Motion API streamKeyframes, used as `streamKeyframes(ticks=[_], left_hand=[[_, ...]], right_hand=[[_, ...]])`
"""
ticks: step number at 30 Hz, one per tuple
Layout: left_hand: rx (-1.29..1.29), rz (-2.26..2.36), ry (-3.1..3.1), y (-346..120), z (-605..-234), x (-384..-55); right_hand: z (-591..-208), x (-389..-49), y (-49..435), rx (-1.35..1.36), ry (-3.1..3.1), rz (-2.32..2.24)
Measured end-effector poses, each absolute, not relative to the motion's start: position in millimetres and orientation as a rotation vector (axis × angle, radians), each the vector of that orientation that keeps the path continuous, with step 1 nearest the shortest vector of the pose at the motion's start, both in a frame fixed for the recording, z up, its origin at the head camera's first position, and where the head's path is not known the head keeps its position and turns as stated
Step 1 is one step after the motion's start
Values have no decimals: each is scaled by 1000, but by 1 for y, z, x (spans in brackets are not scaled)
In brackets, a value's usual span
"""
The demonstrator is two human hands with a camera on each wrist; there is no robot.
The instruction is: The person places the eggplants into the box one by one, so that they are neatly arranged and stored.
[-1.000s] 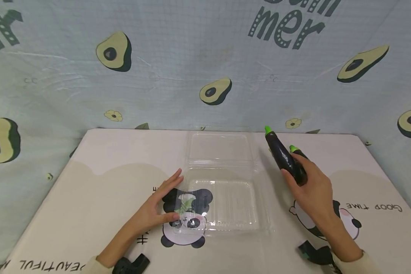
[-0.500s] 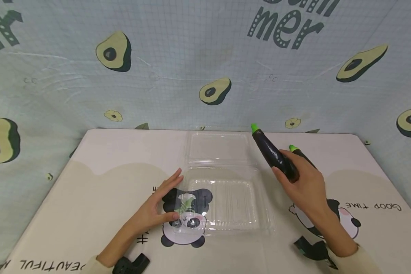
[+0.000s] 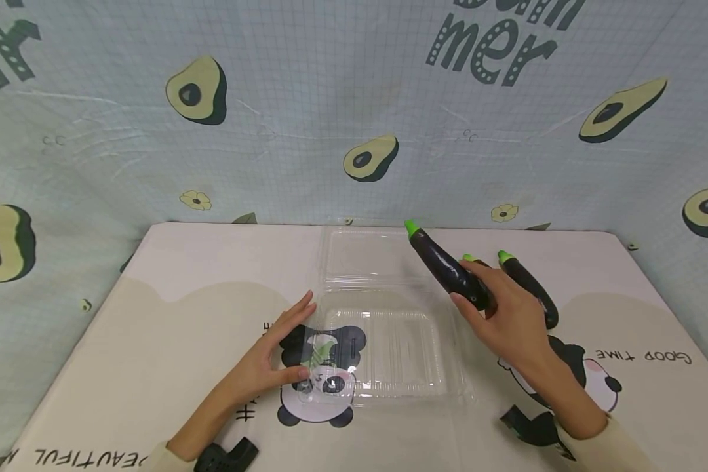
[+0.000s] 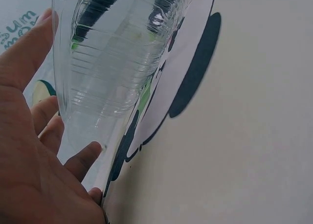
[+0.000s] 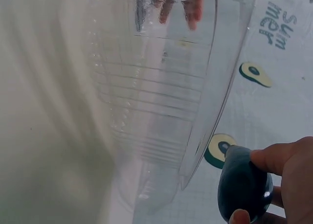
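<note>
In the head view a dark toy-like eggplant [image 3: 448, 269] with a green stem is held by my right hand [image 3: 510, 314], thumb and fingers around its thick end. It is tilted, stem away from me, above the right side of an open clear plastic clamshell box [image 3: 389, 351]. My left hand [image 3: 274, 357] has its fingers spread at the box's left side; in the left wrist view a digit [image 4: 29, 53] touches the rim. Beyond my right hand lies a second eggplant [image 3: 530, 286]. Another eggplant's green stem [image 3: 469, 257] shows, the rest mostly hidden by my hand.
The box's clear lid [image 3: 377, 255] lies folded back behind its base. A pale printed cloth [image 3: 189, 341] covers the table, which meets an avocado-print curtain [image 3: 271, 131] at the back. Black straps [image 3: 531, 426] hang at both wrists.
My right hand has moved left with the held eggplant, bringing it nearer the box and over the lid's right side. More of the eggplants on the table now shows. The left hand stays put.
</note>
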State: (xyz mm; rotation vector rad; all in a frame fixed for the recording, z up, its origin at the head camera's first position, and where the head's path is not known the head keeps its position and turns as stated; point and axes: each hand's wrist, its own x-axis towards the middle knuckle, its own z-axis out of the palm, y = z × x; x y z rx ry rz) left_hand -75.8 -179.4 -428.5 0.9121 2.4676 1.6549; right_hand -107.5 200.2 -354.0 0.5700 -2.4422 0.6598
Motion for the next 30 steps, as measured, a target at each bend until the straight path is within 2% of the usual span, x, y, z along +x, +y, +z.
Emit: streamKeyframes(ticks=[30], left_hand=[[871,1657,2462,-180,-427,-75]], right_hand=[[-366,-119,182,955,-2414,575]])
